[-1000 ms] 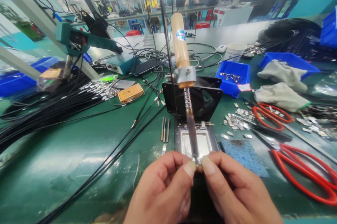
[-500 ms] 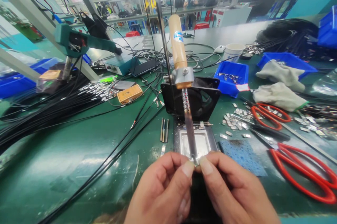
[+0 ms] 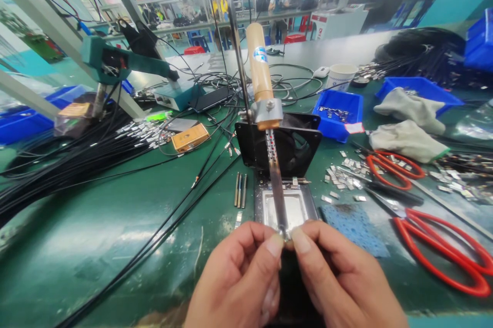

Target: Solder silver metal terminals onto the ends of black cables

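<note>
Both hands meet at the lower end of a soldering iron [image 3: 276, 189], which a clamp holds upright with its tip pointing down. My left hand [image 3: 242, 274] is closed, thumb against forefinger, just left of the tip. Mirroring it on the right, my right hand [image 3: 339, 271] is pinched the same way. Between the fingertips there is a tiny shiny bit, mostly covered and too small to name. Behind the fingers lies a silvery square tray [image 3: 298, 205] on a dark base. A black fan [image 3: 300, 146] stands behind the iron.
Right of the hands are a blue sponge [image 3: 354, 228], red-handled scissors [image 3: 442, 251], small metal connectors [image 3: 342, 179] and a blue bin [image 3: 339, 112]. Black cables [image 3: 69, 179] spread over the left side, near a small orange box [image 3: 190, 137]. White gloves [image 3: 408, 140] lie at the right.
Almost nothing differs. Both hands keep their pinch at the iron's tip, with only a very slight shift of the fingers.
</note>
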### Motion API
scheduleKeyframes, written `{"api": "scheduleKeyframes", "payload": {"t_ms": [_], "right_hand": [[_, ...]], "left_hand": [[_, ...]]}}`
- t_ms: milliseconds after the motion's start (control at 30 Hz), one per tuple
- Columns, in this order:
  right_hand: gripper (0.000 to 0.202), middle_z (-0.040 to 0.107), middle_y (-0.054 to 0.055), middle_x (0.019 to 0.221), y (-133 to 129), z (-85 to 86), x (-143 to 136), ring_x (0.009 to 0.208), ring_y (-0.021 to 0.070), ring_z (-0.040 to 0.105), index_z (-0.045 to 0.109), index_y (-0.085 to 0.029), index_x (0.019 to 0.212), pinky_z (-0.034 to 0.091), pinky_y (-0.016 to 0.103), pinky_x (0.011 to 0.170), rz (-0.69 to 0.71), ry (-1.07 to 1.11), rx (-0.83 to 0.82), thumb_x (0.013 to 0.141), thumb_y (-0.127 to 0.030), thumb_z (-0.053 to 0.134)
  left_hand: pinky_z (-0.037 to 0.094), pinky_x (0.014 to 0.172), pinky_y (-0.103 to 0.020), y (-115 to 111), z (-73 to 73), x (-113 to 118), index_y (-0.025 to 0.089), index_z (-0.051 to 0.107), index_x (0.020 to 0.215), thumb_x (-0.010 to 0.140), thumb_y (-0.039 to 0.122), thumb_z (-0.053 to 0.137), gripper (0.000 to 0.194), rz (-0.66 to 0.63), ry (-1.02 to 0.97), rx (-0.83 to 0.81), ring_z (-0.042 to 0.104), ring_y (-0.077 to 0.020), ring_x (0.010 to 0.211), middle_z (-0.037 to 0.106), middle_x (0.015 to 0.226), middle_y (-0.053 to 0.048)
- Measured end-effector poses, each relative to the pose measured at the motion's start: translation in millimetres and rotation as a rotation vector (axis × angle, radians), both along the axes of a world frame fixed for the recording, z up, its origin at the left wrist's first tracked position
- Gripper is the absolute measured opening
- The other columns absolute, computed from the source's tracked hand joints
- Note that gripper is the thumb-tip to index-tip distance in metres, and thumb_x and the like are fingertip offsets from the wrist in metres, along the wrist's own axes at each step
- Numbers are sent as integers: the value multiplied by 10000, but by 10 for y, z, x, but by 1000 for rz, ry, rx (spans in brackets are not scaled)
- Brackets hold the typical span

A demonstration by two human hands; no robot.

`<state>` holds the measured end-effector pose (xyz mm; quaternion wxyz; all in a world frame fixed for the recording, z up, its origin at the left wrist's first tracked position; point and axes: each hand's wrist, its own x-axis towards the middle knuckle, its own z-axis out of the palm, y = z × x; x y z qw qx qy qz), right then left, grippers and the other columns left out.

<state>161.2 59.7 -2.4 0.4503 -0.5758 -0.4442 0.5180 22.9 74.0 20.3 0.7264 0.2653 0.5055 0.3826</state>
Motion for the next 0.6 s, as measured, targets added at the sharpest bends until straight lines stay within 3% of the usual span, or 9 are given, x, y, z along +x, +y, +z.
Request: {"api": "scheduleKeyframes", "payload": {"t_ms": [500,600], "right_hand": [[401,423,-66,539,19,18,14,469,111,348,661,-225,767,281,226,402,21,-5,2,961,-567,577],[398,478,-50,567,25,22,20,504,115,410,657,-221,759,348,224,449,41,-20,36,975,-543,568]], "left_hand": [[238,431,-163,-5,-27,-29,169,645,799,861,416,798,297,-5,-14,-13,304,-60,452,450,490,87],[233,435,-173,-9,-33,-42,169,642,810,843,453,809,332,-17,-5,-4,295,-62,454,453,491,88]]}}
